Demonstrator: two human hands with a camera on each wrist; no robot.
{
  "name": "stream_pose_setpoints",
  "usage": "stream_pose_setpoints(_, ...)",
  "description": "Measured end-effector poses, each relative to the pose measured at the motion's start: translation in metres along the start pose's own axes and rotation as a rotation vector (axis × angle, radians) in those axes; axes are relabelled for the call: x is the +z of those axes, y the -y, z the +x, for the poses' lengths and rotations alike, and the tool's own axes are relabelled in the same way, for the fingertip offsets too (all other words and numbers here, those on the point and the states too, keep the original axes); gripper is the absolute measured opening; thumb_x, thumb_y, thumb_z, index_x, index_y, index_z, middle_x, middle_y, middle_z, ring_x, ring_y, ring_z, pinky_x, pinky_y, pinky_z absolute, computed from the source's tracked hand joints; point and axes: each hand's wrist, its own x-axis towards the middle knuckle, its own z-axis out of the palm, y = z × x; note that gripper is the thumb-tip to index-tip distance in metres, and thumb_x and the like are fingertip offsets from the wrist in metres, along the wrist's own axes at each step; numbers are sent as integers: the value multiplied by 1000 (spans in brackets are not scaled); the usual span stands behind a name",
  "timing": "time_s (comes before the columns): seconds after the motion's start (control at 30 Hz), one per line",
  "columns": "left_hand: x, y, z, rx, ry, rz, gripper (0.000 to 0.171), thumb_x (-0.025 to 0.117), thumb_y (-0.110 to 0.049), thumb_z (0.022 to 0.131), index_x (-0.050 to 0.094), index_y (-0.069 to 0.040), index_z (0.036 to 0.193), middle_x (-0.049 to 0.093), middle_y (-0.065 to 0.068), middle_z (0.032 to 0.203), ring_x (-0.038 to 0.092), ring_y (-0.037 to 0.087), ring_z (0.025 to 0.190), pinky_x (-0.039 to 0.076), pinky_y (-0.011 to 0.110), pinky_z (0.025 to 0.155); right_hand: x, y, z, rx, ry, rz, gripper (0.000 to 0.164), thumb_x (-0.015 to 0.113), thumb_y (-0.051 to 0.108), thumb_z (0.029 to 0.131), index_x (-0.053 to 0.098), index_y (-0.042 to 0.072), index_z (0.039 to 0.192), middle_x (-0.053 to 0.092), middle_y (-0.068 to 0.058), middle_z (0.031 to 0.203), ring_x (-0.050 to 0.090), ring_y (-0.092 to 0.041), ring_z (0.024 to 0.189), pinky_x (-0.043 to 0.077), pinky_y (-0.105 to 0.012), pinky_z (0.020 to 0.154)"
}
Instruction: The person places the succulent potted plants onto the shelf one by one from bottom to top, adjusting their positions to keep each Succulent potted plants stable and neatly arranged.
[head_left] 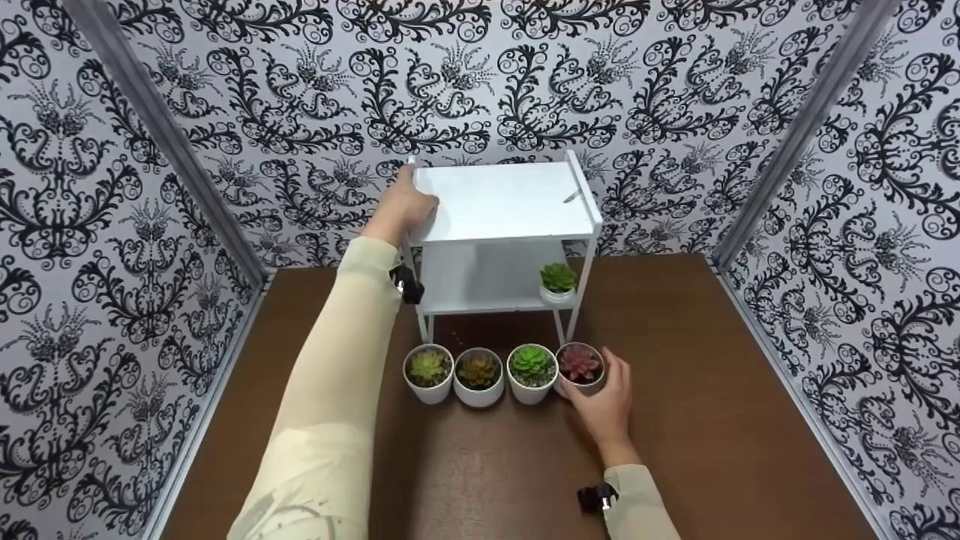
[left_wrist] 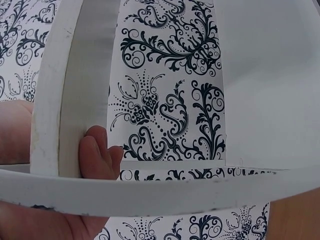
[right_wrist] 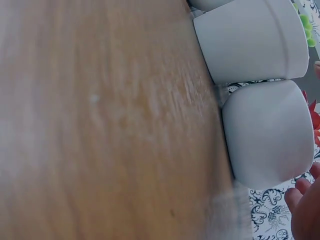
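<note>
A white two-tier shelf (head_left: 502, 201) stands at the back of the table. My left hand (head_left: 407, 204) grips the upper left side of its frame; in the left wrist view the fingertips (left_wrist: 97, 155) curl round the white side board (left_wrist: 47, 100). My right hand (head_left: 606, 397) holds a white pot with a red succulent (head_left: 580, 363), thumb at its front left and fingers at its right. The right wrist view shows this pot (right_wrist: 270, 132) standing on the table, the hand at its side. To its left, a bright green succulent (head_left: 532, 361) stands in a white pot.
Farther left in the row are a brownish succulent (head_left: 479, 370) and a yellow-green succulent (head_left: 428, 367), both in white pots. A small green succulent (head_left: 558, 279) sits on the lower shelf's right end. Patterned walls (head_left: 465, 82) enclose the brown table (head_left: 480, 465).
</note>
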Motion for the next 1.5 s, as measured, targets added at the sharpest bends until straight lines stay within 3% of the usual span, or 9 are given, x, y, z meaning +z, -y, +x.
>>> stream_pose_setpoints(0.33,-2,2,0,-12,8,-51,90,60,-21,102,5,-27,173,27,17,176,31,38,161,26,55,133,1,-7,1,93,80,-8,108,100,28,67,46,-2,155,51,-26,145,51,-43,136,42,-59,116)
stream_pose_setpoints(0.97,-3,3,-5,31,4,-31,89,60,-21,100,8,-22,172,30,19,175,34,38,160,28,52,133,1,-14,2,200,160,40,118,101,27,66,37,-1,161,45,-27,153,45,-42,143,37,-56,122)
stream_pose_setpoints(1.5,-2,1,-3,21,23,-48,89,59,-18,102,5,-24,173,27,16,176,34,37,159,31,53,132,6,-17,4,253,199,-2,115,98,31,68,36,2,162,45,-25,157,44,-42,147,38,-57,123)
